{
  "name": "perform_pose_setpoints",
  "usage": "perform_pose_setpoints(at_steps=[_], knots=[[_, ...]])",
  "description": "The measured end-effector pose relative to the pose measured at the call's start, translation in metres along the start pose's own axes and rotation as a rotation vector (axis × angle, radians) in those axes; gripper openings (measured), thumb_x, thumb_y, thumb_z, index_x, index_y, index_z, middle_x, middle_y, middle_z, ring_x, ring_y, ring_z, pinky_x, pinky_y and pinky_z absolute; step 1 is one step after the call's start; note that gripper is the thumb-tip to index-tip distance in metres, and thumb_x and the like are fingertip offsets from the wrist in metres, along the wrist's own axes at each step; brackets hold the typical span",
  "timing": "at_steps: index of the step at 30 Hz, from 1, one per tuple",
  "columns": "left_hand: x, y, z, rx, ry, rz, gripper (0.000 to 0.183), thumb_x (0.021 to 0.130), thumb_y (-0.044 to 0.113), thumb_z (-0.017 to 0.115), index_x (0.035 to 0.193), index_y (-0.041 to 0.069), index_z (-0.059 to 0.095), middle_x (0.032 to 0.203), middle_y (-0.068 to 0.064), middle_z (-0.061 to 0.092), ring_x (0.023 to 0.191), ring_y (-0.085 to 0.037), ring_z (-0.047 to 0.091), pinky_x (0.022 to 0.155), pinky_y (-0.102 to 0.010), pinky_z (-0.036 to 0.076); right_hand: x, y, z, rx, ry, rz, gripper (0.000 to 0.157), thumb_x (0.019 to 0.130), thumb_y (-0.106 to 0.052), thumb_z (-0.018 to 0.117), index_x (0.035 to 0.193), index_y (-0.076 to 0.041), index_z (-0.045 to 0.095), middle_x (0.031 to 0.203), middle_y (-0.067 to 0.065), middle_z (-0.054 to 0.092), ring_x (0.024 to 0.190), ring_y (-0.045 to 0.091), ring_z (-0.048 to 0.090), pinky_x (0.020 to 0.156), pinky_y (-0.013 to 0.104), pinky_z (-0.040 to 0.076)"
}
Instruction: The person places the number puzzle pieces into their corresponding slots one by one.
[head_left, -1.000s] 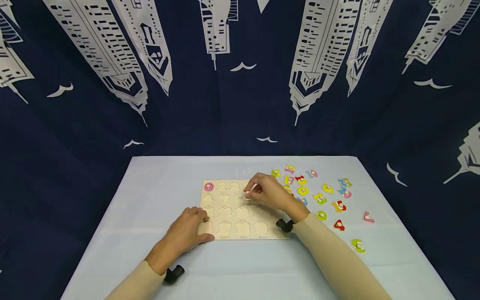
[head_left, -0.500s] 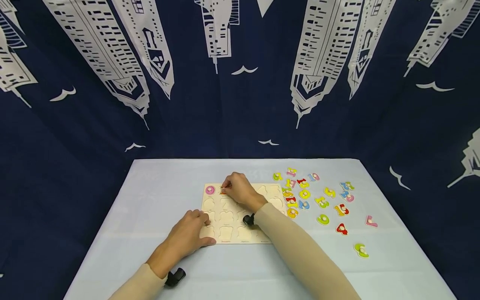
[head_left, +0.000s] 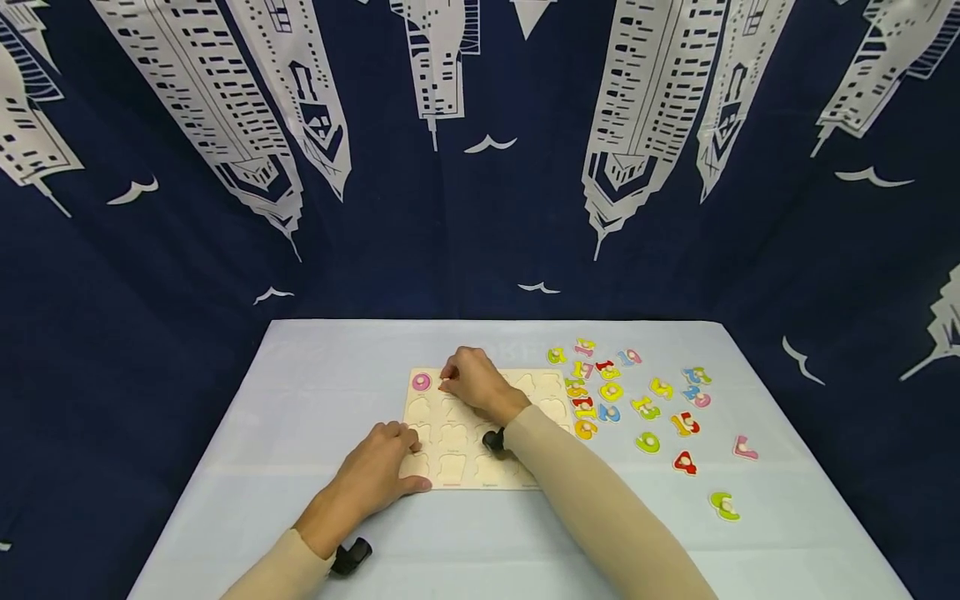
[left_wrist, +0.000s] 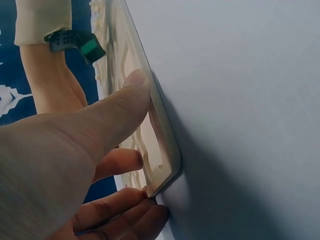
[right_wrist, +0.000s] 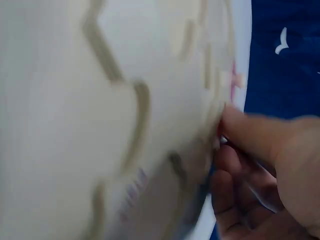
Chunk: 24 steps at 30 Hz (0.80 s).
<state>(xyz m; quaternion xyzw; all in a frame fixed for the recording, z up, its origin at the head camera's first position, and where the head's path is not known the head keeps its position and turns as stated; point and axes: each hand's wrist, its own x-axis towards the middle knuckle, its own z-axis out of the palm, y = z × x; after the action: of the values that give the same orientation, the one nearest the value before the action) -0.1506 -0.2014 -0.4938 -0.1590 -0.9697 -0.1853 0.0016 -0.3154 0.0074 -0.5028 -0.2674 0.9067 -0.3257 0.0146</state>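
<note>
A pale wooden number puzzle board [head_left: 469, 477] lies on the table, its cut-out slots mostly bare. A pink zero piece [head_left: 422, 382] fills the far left slot. My left hand [head_left: 378, 462] holds the board's near left corner; the left wrist view shows the thumb [left_wrist: 125, 102] along the near edge and bent fingers at the side. My right hand [head_left: 477, 383] pinches a small red-orange number piece [head_left: 442, 386] over the slot just right of the zero. Most of that piece is hidden by the fingers.
Several coloured number pieces lie scattered right of the board, among them a red four [head_left: 684, 463], a pink seven [head_left: 745, 448] and a green three [head_left: 723, 506]. The white-covered table [head_left: 337, 358] meets a dark blue printed curtain [head_left: 420, 250] behind.
My right hand has moved left across the board with the red-orange piece, to the slot beside the zero, and has stayed there over the last half second. My left hand has kept its place.
</note>
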Motion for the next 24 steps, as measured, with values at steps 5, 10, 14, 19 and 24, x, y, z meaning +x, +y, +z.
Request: perform_pose_setpoints(at_steps=[5, 10, 14, 19, 24], knots=[[0.000, -0.002, 0.001, -0.002, 0.005, 0.004, 0.055, 0.080, 0.040, 0.109, 0.114, 0.008, 0.079, 0.108, -0.005, 0.074, 0.102, -0.025, 0.067, 0.092, -0.048, 0.064, -0.016, -0.008, -0.020, 0.014, -0.012, 0.033, 0.021, 0.106, -0.009, 0.085, 0.125, -0.001, 0.087, 0.122, 0.015, 0.080, 0.107, 0.026, 0.080, 0.098, 0.041, 0.069], [0.000, -0.009, 0.009, 0.006, 0.037, 0.054, 0.056, 0.083, 0.040, 0.108, 0.116, 0.006, 0.078, 0.109, -0.007, 0.075, 0.100, -0.026, 0.065, 0.088, -0.047, 0.063, -0.038, -0.001, -0.050, -0.039, 0.035, 0.014, 0.027, 0.105, -0.010, 0.086, 0.131, -0.002, 0.086, 0.125, 0.017, 0.081, 0.094, 0.020, 0.076, 0.088, 0.036, 0.066], [-0.001, -0.009, 0.010, -0.003, 0.032, 0.047, 0.056, 0.083, 0.040, 0.108, 0.117, 0.006, 0.078, 0.113, -0.008, 0.076, 0.102, -0.027, 0.066, 0.091, -0.048, 0.063, -0.061, 0.015, -0.075, -0.087, 0.079, -0.012, 0.028, 0.102, -0.009, 0.088, 0.130, -0.003, 0.087, 0.124, 0.016, 0.083, 0.087, 0.017, 0.073, 0.080, 0.031, 0.061], [-0.002, 0.000, 0.000, -0.011, 0.002, -0.006, 0.056, 0.081, 0.039, 0.109, 0.117, 0.007, 0.079, 0.116, -0.008, 0.078, 0.106, -0.025, 0.067, 0.097, -0.049, 0.064, -0.097, 0.044, -0.105, -0.124, 0.135, 0.014, 0.029, 0.100, -0.008, 0.090, 0.129, -0.002, 0.087, 0.123, 0.017, 0.084, 0.086, 0.017, 0.073, 0.076, 0.029, 0.057], [0.000, 0.003, -0.001, 0.004, -0.010, -0.023, 0.056, 0.081, 0.040, 0.109, 0.118, 0.008, 0.080, 0.115, -0.006, 0.077, 0.104, -0.023, 0.065, 0.097, -0.047, 0.064, -0.134, 0.077, -0.130, -0.159, 0.149, 0.103, 0.031, 0.101, -0.012, 0.091, 0.130, -0.004, 0.086, 0.126, 0.018, 0.082, 0.088, 0.018, 0.070, 0.072, 0.028, 0.054]])
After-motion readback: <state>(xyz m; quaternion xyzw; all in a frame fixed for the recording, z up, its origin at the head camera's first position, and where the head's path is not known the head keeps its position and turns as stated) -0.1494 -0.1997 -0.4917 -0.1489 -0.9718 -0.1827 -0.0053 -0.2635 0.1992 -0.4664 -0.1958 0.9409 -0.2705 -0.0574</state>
